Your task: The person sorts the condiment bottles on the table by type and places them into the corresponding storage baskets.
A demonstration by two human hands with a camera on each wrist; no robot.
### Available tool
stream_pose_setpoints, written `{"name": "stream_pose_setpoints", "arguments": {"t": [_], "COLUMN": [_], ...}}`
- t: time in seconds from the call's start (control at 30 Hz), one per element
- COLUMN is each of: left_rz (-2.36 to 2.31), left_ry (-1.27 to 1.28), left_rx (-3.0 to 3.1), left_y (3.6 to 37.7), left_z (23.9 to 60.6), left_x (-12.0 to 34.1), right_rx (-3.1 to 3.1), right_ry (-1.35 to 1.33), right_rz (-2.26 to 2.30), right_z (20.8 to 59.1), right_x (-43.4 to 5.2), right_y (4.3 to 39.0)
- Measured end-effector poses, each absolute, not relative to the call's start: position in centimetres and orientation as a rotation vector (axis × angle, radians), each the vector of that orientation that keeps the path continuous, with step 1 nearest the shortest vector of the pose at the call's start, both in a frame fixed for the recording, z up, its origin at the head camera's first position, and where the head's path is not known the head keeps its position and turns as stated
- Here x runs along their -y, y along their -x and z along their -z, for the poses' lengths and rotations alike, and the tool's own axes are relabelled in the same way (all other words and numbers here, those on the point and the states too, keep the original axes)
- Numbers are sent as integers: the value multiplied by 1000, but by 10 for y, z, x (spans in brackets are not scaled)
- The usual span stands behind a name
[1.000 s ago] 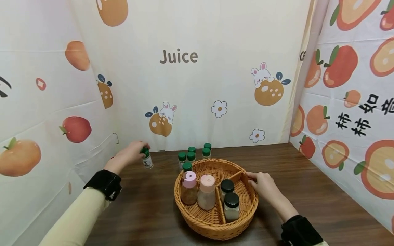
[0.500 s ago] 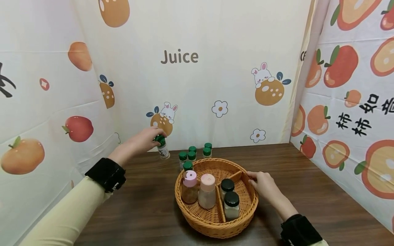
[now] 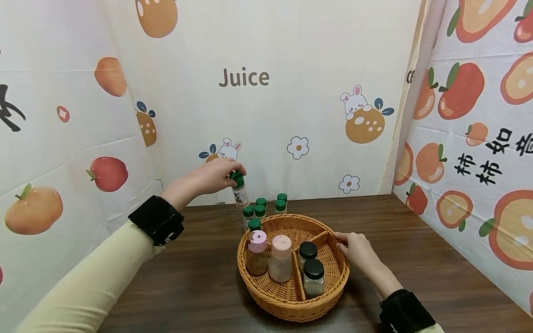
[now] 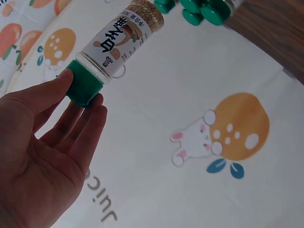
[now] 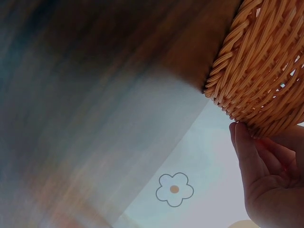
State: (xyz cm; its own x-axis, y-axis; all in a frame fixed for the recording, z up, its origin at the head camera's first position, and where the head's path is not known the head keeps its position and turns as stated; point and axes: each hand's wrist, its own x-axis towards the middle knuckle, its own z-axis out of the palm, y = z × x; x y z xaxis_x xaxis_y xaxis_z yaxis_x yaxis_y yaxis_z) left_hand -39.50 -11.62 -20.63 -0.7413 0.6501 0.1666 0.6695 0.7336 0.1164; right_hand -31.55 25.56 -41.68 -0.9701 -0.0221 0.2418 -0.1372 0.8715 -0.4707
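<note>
My left hand [image 3: 212, 175] pinches the green cap of a small clear spice jar [image 3: 240, 195], held raised and slightly tilted behind and left of the basket. In the left wrist view, the jar [image 4: 118, 40] has a white label and what look like sesame seeds inside; thumb and fingertips grip its cap. Several similar green-capped jars [image 3: 248, 212] stand just below it, at the basket's far left. My right hand [image 3: 362, 256] holds the right rim of the round wicker basket [image 3: 291, 315], thumb and fingers pinching it, as the right wrist view also shows for the basket [image 5: 266, 71].
A wooden divider [image 3: 298, 277] splits the basket. Left of it stand a purple-capped bottle [image 3: 257, 259] and a pink-capped bottle [image 3: 280, 266]; right of it, two black-capped jars [image 3: 313, 280]. The dark wooden table [image 3: 200, 277] meets printed cloth walls [image 3: 316, 92] at the back and sides.
My left hand has carried the spice jar rightward and upward, from the table's far left to above the group of green-capped jars. The right hand has stayed on the basket rim.
</note>
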Motion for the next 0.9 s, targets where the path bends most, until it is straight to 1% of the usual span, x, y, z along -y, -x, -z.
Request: {"name": "stream_pose_setpoints", "arguments": {"t": [0.17, 0.37, 0.53, 0.9], "left_rz": [251, 261, 181, 75], "left_ry": [1112, 1173, 1208, 1262], "left_rx": [2841, 2830, 2822, 2851], "left_y": [395, 396, 397, 405], "left_z": [209, 219, 230, 272], "left_x": [96, 78, 65, 43], "right_rx": [2815, 2812, 2822, 2823], "right_ry": [-123, -137, -131, -128], "right_rz": [-725, -729, -728, -747], "right_z": [418, 417, 414, 414], "right_x": [-257, -257, -257, -256], "right_y": [316, 316, 317, 316]}}
